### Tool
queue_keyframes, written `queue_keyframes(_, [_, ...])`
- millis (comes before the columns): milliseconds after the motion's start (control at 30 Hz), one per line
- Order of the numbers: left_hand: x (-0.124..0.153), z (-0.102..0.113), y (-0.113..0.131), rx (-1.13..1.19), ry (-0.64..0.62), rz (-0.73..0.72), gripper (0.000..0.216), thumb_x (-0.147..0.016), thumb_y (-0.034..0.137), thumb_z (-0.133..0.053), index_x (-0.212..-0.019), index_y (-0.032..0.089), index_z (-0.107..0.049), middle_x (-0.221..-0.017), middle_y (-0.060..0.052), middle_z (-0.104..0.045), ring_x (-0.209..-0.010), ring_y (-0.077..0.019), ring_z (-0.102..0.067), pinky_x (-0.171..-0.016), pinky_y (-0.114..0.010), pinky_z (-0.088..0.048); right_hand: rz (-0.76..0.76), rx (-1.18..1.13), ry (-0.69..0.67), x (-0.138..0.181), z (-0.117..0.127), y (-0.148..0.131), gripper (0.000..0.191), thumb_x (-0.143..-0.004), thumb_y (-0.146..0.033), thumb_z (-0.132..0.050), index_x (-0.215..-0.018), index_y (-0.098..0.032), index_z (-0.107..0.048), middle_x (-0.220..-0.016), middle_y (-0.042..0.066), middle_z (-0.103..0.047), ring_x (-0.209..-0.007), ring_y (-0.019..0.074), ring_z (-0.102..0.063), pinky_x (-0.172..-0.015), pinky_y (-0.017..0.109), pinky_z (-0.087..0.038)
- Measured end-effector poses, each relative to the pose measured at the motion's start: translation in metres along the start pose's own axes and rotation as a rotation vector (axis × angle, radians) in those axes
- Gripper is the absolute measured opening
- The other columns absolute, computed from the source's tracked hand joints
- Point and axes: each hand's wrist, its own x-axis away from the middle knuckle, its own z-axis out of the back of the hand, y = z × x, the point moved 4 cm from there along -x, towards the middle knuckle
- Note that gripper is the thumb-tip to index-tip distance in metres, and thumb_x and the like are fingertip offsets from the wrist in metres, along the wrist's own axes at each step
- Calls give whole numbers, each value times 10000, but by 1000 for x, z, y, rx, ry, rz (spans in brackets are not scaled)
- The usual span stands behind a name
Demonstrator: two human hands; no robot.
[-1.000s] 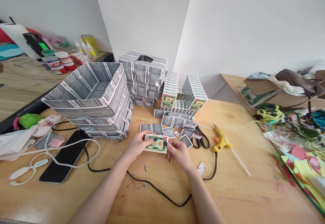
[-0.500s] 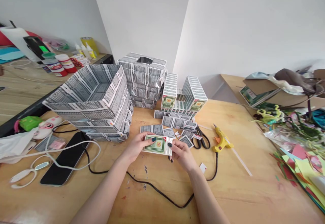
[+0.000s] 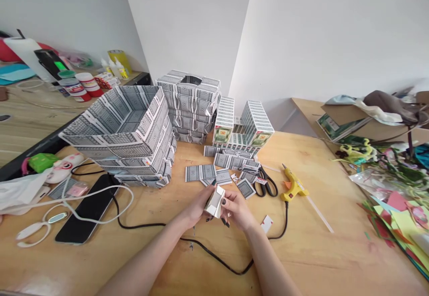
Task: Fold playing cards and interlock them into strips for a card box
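A small playing-card box [image 3: 215, 202] is held over the front of the table, its whitish end with folded flaps turned up to me. My left hand [image 3: 198, 206] is closed round its left side, thumb along the upper edge. My right hand [image 3: 237, 209] pinches the right side by the flaps, some fingertips hidden beneath. Just beyond lie loose grey-backed playing cards [image 3: 208, 171], some overlapping. To their right are black-handled scissors [image 3: 272, 183], partly under cards, and a yellow hot glue gun [image 3: 293, 188]. A small white piece of card [image 3: 267, 224] lies by my right wrist.
Left stands an open container made of cards [image 3: 147, 139]; behind it is another card-covered box [image 3: 192, 103]. Green card boxes [image 3: 224, 133] are stacked at the back. A phone [image 3: 85, 211], white cable [image 3: 100, 220] and black cord [image 3: 214, 253] lie nearby. Coloured paper [image 3: 402, 224] lies right.
The card box has been turned from its green face lying level to its end facing up. Both hands have shifted with it, the left one rightward and nearer the right.
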Motion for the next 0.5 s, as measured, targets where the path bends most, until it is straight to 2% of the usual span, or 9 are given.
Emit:
queue_keyframes(100, [0,-2,-2,-56,32,-50,409,-731,578,-465,-752,170,-487,-521,35,-459,-418,-74,-407,-381,-185,-282,13,16,14,-3,-1,2,355,-638,-453,-680,-677,-158,-487,-506,-18,-558,-347,80,-485,-316,171,-360])
queue_keyframes(200, [1,-1,2,-83,53,-95,456,-733,611,-429,-845,175,-498,-525,32,-479,-416,-84,-433,-381,-192,-284,41,-16,9,-4,-4,0,377,-641,-459,-676,-772,-205,-430,-541,-48,-542,-380,112,-523,-336,200,-397])
queue_keyframes(367, [2,-2,4,-94,31,-56,519,-751,631,-367,-946,168,-499,-519,17,-526,-430,-104,-489,-408,-207,-330,110,-70,5,-5,-8,-5,431,-677,-438,-658,-964,-264,-388,-617,-55,-543,-417,121,-537,-383,225,-418])
queue_keyframes(500, [2,-3,6,-87,39,-47,499,-761,619,-363,-939,173,-503,-524,22,-529,-431,-98,-489,-406,-199,-327,91,-31,27,-7,-6,-2,371,-683,-477,-634,-898,-229,-461,-619,-31,-543,-454,128,-543,-404,230,-402])
